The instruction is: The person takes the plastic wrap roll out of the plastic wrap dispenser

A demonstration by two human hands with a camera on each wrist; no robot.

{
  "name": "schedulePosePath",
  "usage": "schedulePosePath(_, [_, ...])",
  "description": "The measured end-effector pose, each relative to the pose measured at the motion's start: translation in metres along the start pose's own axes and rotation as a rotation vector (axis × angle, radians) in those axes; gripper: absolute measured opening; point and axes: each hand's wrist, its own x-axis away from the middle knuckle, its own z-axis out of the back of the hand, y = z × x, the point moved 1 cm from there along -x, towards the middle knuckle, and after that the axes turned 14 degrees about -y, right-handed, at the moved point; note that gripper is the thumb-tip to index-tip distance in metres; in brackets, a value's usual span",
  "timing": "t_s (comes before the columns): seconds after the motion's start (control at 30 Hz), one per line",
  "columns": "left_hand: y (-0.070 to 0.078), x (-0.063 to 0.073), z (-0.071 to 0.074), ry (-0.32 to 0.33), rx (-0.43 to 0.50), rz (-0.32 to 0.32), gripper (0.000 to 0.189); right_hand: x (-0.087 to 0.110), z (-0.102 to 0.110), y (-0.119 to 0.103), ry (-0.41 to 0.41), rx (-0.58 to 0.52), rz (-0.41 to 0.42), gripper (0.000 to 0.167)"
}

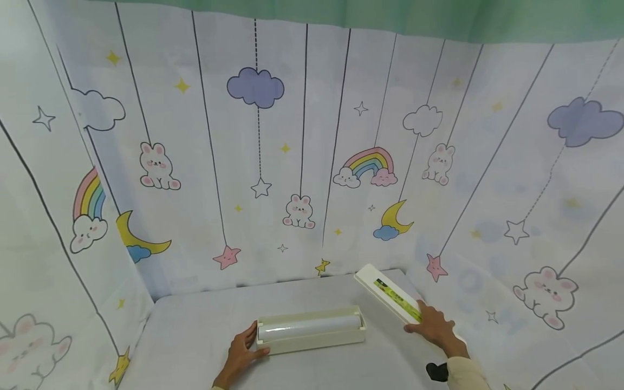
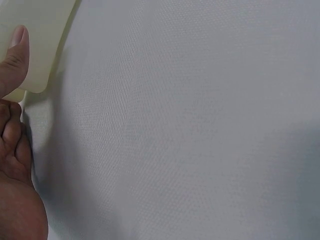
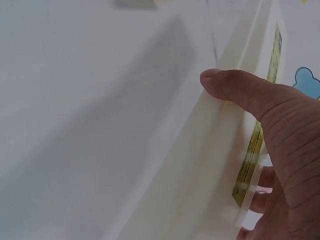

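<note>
A long cream box lies on the white table with its top uncovered. Inside it rests a shiny whitish roll that looks like cling film. My left hand grips the box's left end, thumb at the front and fingers behind; in the left wrist view the thumb presses the box's pale wall. To the right, my right hand holds a long cream lid with a yellow-green label, tilted above the table. The right wrist view shows the thumb on the lid's edge, with the other fingers on its labelled side.
White cloth walls printed with rabbits, clouds and stars stand behind and on both sides of the table. A small black object is beside the right wrist. Green cloth runs along the top.
</note>
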Motion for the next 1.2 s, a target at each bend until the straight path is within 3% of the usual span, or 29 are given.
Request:
schedulePosePath(0.23, [-0.01,-0.004,-0.001,-0.008,0.051,0.064,0.109,-0.002,-0.007,0.008,-0.002,-0.007,-0.005,0.1])
schedulePosePath(0.53, [-0.013,-0.006,0.0,-0.014,0.036,0.048,0.109,0.005,-0.013,0.009,-0.024,-0.013,-0.044,0.097])
schedulePosePath(0.73, [-0.008,-0.004,0.001,-0.026,-0.052,0.063,0.108,0.013,-0.017,0.009,-0.041,-0.022,-0.046,0.096])
schedulePosePath(0.83, [-0.007,-0.003,0.001,-0.029,-0.035,0.08,0.108,0.013,-0.022,0.013,-0.045,-0.025,-0.053,0.096])
schedulePosePath(1.0, [-0.008,-0.001,0.001,-0.026,-0.047,0.04,0.107,0.012,-0.028,0.016,-0.057,-0.025,-0.075,0.096])
schedulePosePath(1.2, [-0.009,-0.003,0.001,-0.013,0.005,0.058,0.109,0.011,-0.037,0.021,-0.06,-0.031,-0.081,0.095])
